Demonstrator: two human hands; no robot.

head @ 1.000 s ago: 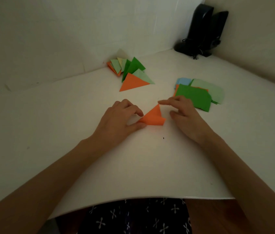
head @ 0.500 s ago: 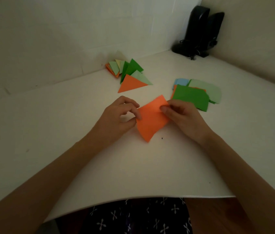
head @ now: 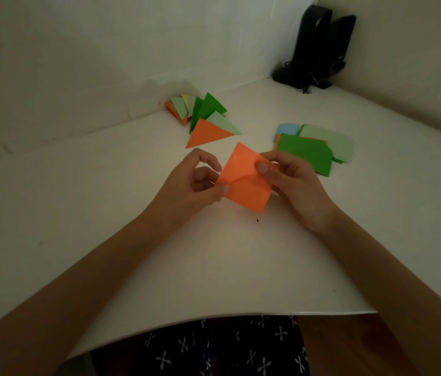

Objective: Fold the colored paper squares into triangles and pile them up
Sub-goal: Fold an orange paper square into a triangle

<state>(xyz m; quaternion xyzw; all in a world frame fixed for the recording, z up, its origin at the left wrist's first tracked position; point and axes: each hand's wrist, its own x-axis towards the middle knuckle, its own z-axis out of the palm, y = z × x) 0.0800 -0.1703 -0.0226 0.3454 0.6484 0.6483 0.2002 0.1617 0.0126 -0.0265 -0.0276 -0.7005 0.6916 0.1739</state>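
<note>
A: Status on the hands?
B: Both on one piece. The left hand (head: 195, 183) pinches the left corner of the orange square (head: 243, 185), thumb on top, fingers curled behind. The right hand (head: 292, 180) grips the upper right edge, thumb flat on the face, fingers behind the sheet.
A: Sheet folded?
B: Spread open, standing on a point like a diamond. One crease runs across the middle, left corner to right corner.
A: On the table?
B: Over the white table (head: 214, 267), about centre, in front of the person. Can't tell if the bottom corner touches the surface.
A: Finished pieces?
B: The pile of triangles (head: 203, 112) sits at the far edge against the wall, left of centre. It's a loose fan, not a neat stack. An orange triangle (head: 208, 132) lies in front, with light green and dark green ones behind it and a pale yellow one at the back.
A: Unfolded stock?
B: The stack of squares (head: 314, 147) is right of the hands, just beyond the right hand's knuckles. A dark green sheet (head: 306, 154) is on top. A light green sheet (head: 330, 141) and a blue sheet (head: 287, 129) poke out behind, and an orange edge shows at the left.
A: Anything else?
B: Two black speakers (head: 319, 47) in the far right corner, cable at the base. A small dark speck (head: 257, 220) on the table, just below the orange square. Dark patterned fabric (head: 227, 346) below the near table edge.
</note>
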